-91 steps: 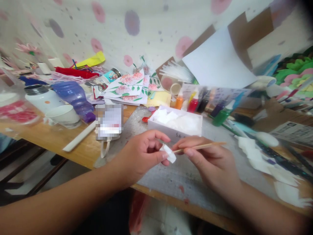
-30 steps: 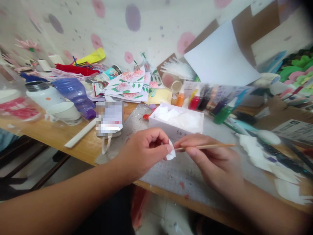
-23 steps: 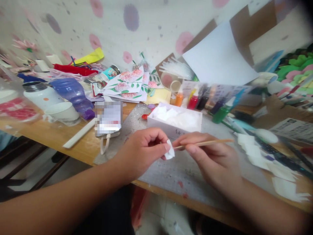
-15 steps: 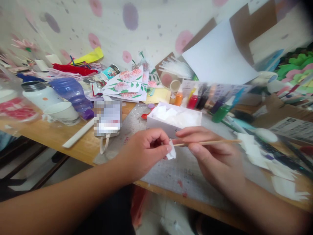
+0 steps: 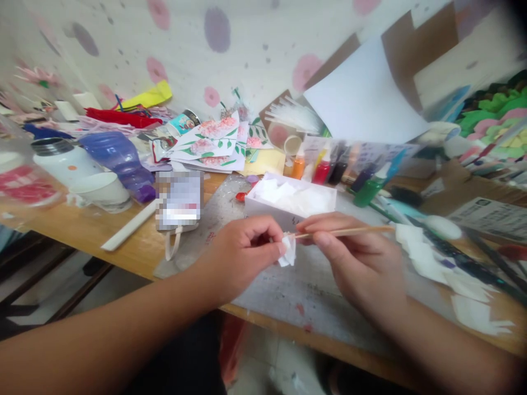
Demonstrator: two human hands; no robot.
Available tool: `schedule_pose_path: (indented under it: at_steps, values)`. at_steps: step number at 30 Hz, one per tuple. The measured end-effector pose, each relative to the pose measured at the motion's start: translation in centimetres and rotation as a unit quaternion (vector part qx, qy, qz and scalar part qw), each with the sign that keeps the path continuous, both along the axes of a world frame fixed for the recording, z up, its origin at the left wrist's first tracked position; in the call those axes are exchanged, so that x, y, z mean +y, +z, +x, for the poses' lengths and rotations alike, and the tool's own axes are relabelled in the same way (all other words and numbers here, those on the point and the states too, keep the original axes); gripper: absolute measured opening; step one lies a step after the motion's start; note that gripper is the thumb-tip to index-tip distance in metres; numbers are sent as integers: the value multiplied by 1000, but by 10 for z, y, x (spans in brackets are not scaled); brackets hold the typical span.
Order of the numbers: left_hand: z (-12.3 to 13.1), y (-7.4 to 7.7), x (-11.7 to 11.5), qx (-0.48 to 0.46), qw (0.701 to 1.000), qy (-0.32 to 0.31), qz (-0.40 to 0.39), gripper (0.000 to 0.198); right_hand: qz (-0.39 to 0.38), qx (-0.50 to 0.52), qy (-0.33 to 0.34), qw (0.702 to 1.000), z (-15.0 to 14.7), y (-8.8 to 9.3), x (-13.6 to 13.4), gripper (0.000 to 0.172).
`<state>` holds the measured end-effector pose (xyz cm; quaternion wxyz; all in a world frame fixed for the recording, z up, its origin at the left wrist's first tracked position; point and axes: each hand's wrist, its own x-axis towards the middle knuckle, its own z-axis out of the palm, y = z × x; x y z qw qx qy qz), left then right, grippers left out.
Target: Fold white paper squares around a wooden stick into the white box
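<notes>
One box [image 5: 267, 210] by the right hand [image 5: 358, 249] holds, seemingly, paper [image 5: 298, 197].

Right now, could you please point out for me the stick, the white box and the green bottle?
Stick [image 5: 352, 231]: head view, on the middle part of its shaft.
White box [image 5: 256, 208]: head view, near the left end of its front wall.
Green bottle [image 5: 366, 193]: head view, on its body, below the cap.

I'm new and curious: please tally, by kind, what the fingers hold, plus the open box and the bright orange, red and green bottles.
Thin tan wooden stick: 1
Small crumpled white paper-like piece: 1
Open white rectangular cardboard box: 1
Orange plastic bottle, red plastic bottle, green plastic bottle: 3
Total: 6
</notes>
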<state>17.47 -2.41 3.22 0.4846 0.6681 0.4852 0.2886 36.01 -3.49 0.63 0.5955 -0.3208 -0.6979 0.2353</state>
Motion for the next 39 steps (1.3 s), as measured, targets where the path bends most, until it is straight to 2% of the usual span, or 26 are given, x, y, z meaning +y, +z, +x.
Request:
schedule_pose_path:
  at_steps: [5,8,12,15,17,18,21,23,33,36,39]
  values:
    - [-12,-4,6,-10,998,41,38,15,-37,69,-54,995,11,-8,19,14]
    - [-20,-8,8,-27,997,64,42,16,-59,104,-127,985,23,-14,38,7]
    - [-20,-7,7,-6,997,60,45,17,-40,-2,-232,972,38,-15,57,6]
    - [-15,-3,5,5,997,56,49,17,46,-43,-261,963,39,-10,53,6]
    - [-11,-1,4,3,998,51,47,16,87,-26,-228,969,33,-5,42,9]
    - [-9,0,4,6,998,48,46,16,90,-19,-184,979,29,-3,35,11]
    - [-3,1,4,24,998,39,42,16,56,-38,-40,997,13,1,16,18]
    - [0,1,3,31,998,30,40,17,32,-40,3,999,4,2,8,22]
    - [6,2,5,44,998,14,39,18,-11,58,38,998,2,-5,4,22]
    - [7,2,6,46,998,10,40,17,6,38,53,998,3,-4,4,23]
    - [6,1,5,42,998,13,35,16,16,2,39,999,3,-2,5,23]
